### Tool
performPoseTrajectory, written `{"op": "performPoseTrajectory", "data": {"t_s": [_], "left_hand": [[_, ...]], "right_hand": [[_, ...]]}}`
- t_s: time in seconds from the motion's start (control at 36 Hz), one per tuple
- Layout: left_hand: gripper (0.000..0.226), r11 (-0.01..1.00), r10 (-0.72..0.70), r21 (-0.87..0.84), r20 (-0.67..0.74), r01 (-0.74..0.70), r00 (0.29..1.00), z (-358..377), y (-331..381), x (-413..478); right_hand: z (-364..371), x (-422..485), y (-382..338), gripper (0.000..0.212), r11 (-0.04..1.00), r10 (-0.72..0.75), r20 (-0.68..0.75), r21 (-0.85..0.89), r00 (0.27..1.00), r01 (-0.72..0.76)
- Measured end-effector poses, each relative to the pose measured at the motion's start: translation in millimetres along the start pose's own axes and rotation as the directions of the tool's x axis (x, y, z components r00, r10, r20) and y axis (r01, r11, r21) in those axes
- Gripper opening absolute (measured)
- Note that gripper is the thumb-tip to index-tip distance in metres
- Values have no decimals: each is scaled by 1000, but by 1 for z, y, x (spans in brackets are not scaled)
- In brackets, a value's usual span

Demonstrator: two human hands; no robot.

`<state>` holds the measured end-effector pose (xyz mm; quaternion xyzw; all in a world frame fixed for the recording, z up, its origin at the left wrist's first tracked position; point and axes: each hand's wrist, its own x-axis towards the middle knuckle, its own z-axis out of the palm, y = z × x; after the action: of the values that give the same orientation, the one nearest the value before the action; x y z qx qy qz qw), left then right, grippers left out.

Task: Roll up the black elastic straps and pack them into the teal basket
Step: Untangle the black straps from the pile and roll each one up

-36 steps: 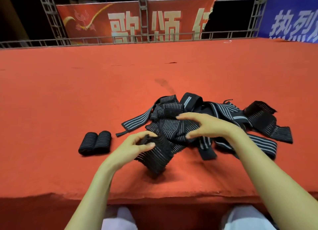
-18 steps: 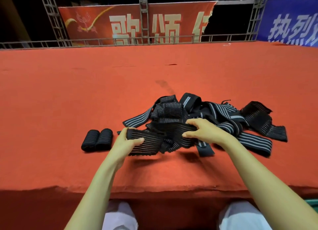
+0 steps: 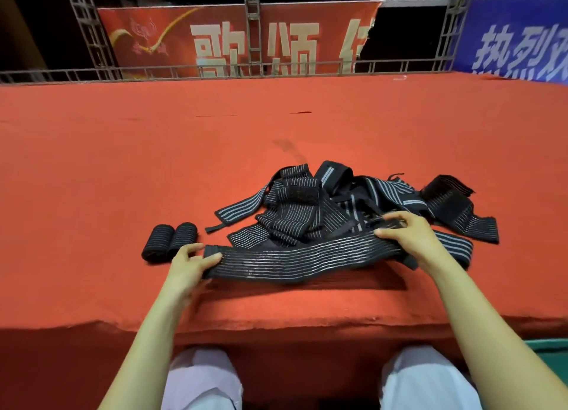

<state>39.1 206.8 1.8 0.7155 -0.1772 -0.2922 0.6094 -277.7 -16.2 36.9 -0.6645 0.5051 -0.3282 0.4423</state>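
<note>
From the head view, the job is looking early to middling. Two rolled straps are lying side by side on the red desk, just left of the work, finished as rolls but not packed. Nothing is showing inside any basket. A teal sliver is peeking in at the lower right edge, below the desk's front lip, and I cannot tell whether that is the basket. A tangled pile of loose straps is sitting in the middle of the desk, several bands overlapping, so by my reading most of the rolling and all of the packing are left to do.

One stretched strap is being held out flat along the near side of the pile, running left to right between the two hands. The left hand is pinching its left end, thumb on top and fingers curled beneath, so that grip is narrow and closed on the band, just beside the two finished rolls. The right hand is holding the band farther along, thumb pressing over its upper edge and fingers curled down where it meets the pile; that grip is also closed on the strap. The band's far right end is running on past the right wrist and is partly hidden under it. No turn is showing at either end, so rolling of this one is not yet begun.
</note>
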Motion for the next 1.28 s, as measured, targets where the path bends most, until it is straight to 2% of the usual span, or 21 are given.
{"op": "performPoseTrajectory", "data": {"t_s": [0.08,0.17,0.25,0.39,0.47,0.53,0.58,0.67,0.75,0.78,0.83,0.92,0.97,1.06,1.14,1.28], "left_hand": [[49,953,85,289,20,-87,996,-7,-8,-4],[45,851,116,508,65,-133,991,-8,-14,-11],[46,750,166,640,63,-167,984,-4,-19,-12],[51,639,194,755,27,-147,981,5,-29,-10],[52,540,291,825,3,-167,957,12,-34,-12],[52,402,410,894,15,-196,912,17,-38,-15],[48,325,508,898,97,-295,856,26,-41,-18],[25,368,522,800,245,-474,817,44,-40,-28],[21,416,479,690,388,-592,788,64,-42,-41],[24,402,458,681,429,-612,778,70,-42,-44],[27,362,428,694,470,-623,772,78,-43,-46],[21,399,385,704,453,-588,804,82,-40,-39],[16,440,365,693,443,-571,819,84,-35,-32],[18,480,382,683,402,-550,832,86,-26,-19],[30,512,378,690,352,-511,856,89,-18,0],[52,490,312,762,300,-424,901,102,-8,27]], "right_hand": [[-2,1,16,40,967,61,33,-251,998,-51],[2,-5,30,39,919,81,62,-391,995,-50],[11,-11,40,38,885,54,38,-465,998,-30],[24,-23,54,35,841,0,-35,-541,999,-19],[28,-29,57,41,774,-134,-68,-630,989,61],[31,-32,59,49,634,-305,-62,-758,950,154],[37,-35,61,46,548,-437,-31,-802,899,238],[51,-43,56,26,558,-542,23,-738,840,380],[68,-51,46,8,667,-499,159,-557,852,494],[73,-53,43,9,695,-476,220,-500,851,518],[81,-56,42,13,679,-447,345,-469,825,564],[89,-56,38,19,643,-353,464,-511,812,571],[91,-52,31,18,643,-325,470,-526,820,557],[97,-40,18,19,659,-384,441,-484,811,575],[110,-26,7,24,671,-468,377,-437,799,599],[138,-7,-14,37,662,-526,339,-412,780,626]]}}
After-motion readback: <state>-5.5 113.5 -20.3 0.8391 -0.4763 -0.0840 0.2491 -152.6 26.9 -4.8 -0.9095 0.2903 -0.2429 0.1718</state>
